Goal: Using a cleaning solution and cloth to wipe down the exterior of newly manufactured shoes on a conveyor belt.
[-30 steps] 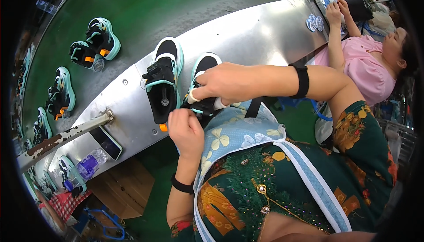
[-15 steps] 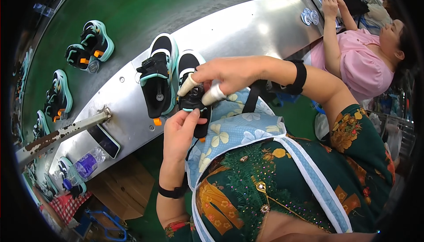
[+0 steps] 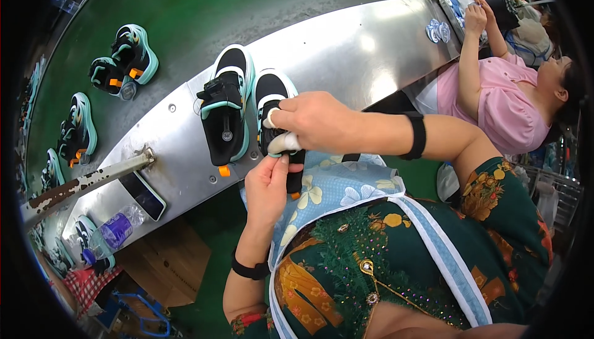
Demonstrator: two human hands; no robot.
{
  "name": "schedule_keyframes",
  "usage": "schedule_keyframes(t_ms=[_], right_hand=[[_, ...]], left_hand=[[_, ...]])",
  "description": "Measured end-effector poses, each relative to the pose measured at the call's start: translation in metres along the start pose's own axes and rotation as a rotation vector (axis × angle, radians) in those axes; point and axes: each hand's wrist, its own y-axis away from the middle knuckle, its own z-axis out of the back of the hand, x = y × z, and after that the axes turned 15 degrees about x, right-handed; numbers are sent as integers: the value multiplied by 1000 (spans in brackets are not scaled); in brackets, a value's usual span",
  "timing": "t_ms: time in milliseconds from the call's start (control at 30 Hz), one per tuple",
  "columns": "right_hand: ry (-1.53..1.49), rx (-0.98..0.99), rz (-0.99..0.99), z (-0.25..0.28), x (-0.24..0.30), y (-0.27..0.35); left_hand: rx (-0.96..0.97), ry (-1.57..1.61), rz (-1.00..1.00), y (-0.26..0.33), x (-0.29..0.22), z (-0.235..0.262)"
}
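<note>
Black sandal-style shoe with mint-green sole and white strap (image 3: 276, 107) at the near edge of the curved brushed-metal table (image 3: 346, 48), heel end overhanging toward the lap. Left hand (image 3: 267, 185) closed on the heel end from below, thumb up against the shoe. Right hand (image 3: 312, 119) clamped over the upper, fingers pinching a small white pad or cloth (image 3: 284, 143) against the strap area; first finger wrapped in pale tape. Hands close together, both gripping the same shoe.

Matching second shoe (image 3: 224, 116) flat on the table just beside the held one, to its left, untouched, orange tag at its heel. Cannot tell from this view whether that one is finished.

Judged as mid-work: wiping or touch-up on the held shoe in hand, not completed; shoe not yet set back beside its mate.

More pairs of the same model (image 3: 124, 60) out on the green conveyor belt (image 3: 204, 11) beyond the table. Dark phone (image 3: 142, 194) and clear bottle with purple label (image 3: 114, 231) at the left end of the table, beside a rusty metal bar (image 3: 86, 181). Co-worker in pink top (image 3: 501, 101) seated well apart, to the right.
</note>
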Motion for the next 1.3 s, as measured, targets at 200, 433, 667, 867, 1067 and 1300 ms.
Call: schedule_keyframes(t_ms=[200,433,667,867,1067,1300], right_hand=[[-169,43,49,19,-7,10],[-129,18,33,22,-9,6],[69,-120,-96,11,-11,18],[13,-95,-16,10,-16,27],[107,-132,-23,21,-16,35],[127,-215,-42,5,-18,43]], left_hand=[[-40,-46,-5,-2,-4,-10],[-38,-31,-9,-7,-2,-15],[-25,-22,-14,-16,-1,-27],[-27,-75,-81,-17,1,-34],[-51,-27,-43,-15,-2,-43],[-73,-111,-115,-20,1,-55]])
